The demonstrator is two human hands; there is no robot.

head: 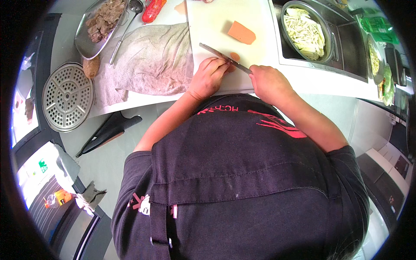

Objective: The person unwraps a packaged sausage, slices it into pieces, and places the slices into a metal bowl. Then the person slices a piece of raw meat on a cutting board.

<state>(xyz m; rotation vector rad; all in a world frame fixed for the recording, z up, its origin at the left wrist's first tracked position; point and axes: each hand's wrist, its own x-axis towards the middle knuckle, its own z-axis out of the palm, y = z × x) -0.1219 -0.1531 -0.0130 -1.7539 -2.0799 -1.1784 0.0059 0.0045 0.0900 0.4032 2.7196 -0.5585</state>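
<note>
My right hand (269,79) grips the handle of a kitchen knife (214,51), whose blade slants across the white cutting board (211,19). On the near side of the blade, my left hand (210,75) has its curled fingers against a pink sausage piece (231,68), mostly hidden by fingers and blade. A small round sausage slice (235,56) shows just beyond the knife. Farther back on the board lies a larger pink sausage chunk (242,32) with a flat cut end.
Left of the board are a crumpled cloth (152,61), a ladle (125,32), a red-wrapped sausage (154,11), a mesh basket of brown food (97,42) and a perforated steamer plate (68,97). A metal bowl of shredded pale vegetable (305,34) sits in the sink (351,48) at right.
</note>
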